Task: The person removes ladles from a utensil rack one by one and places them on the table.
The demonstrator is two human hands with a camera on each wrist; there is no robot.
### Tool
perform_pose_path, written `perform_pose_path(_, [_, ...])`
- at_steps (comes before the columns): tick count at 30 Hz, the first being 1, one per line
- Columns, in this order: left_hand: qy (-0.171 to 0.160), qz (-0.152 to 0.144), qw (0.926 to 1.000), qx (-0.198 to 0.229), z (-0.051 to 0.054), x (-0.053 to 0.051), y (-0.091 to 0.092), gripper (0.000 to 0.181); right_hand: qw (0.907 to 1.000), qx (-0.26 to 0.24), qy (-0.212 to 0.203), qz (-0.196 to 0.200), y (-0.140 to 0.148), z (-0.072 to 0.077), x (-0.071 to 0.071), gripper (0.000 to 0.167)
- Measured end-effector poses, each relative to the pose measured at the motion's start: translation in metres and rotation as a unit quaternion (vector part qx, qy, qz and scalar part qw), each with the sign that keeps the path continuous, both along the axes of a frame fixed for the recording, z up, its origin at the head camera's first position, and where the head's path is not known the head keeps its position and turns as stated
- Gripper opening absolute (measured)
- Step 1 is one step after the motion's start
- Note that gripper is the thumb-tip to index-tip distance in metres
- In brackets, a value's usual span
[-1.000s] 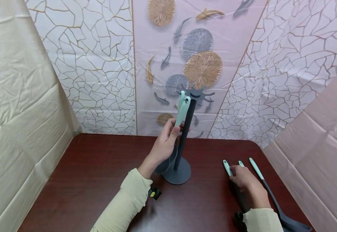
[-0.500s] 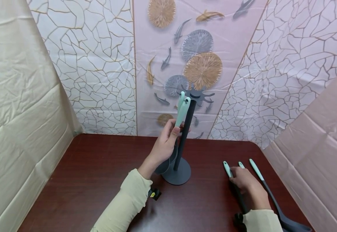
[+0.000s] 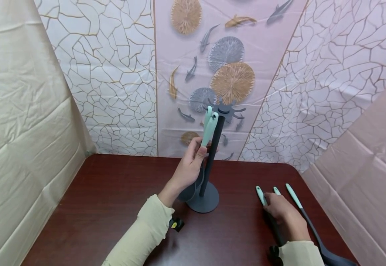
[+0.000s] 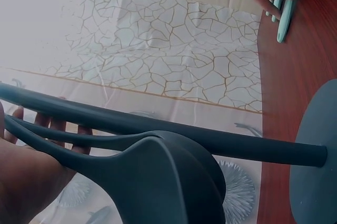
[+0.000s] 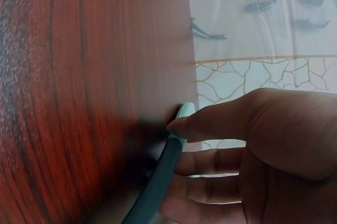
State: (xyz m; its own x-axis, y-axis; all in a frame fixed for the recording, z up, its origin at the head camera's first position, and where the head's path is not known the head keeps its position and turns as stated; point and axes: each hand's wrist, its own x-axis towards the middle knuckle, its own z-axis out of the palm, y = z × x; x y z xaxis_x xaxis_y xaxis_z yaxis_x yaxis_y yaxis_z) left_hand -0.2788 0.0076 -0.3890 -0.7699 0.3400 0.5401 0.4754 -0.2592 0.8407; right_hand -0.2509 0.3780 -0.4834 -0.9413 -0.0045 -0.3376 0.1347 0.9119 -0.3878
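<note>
My left hand (image 3: 189, 168) grips the mint handle of a ladle (image 4: 147, 176) beside the pole of a dark utensil stand (image 3: 211, 159). A second mint-handled utensil (image 3: 207, 116) hangs close behind it, its dark bowl overlapped by the ladle's in the left wrist view. Both handle tops are by the stand's hooks; whether the ladle's hole is on a hook I cannot tell. On the right of the table, my right hand (image 3: 284, 210) pinches the handle of a dark kitchen utensil (image 5: 160, 176) between thumb and fingers. That utensil's head is out of sight.
Right of my right hand lies a long utensil (image 3: 307, 218) with a mint handle and dark head. Another mint handle (image 3: 276, 190) shows just behind that hand. The stand's round base (image 3: 203, 202) rests on the dark red table (image 3: 113, 207). Cloth walls enclose the table.
The whole head view shifts very slightly downward. Both hands keep their holds, and nothing else visibly moves.
</note>
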Motion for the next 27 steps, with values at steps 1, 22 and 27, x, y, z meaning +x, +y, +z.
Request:
perform_pose_path(1, [-0.001,-0.002,1.0,0.0,0.0,0.0,0.0,0.045,1.0,0.003,-0.002,0.002,0.0,0.0,0.0,0.058])
perform_pose_path(22, [0.007,0.001,0.9989,-0.046,0.009,-0.001,-0.008,0.053,0.9839,0.09,0.14,0.066,-0.013,0.045,0.017,0.07])
perform_pose_path(27, [0.009,-0.022,0.9991,-0.036,0.009,-0.003,-0.007,0.051,0.9759,0.092,0.19,0.053,-0.023,0.059,0.022,0.071])
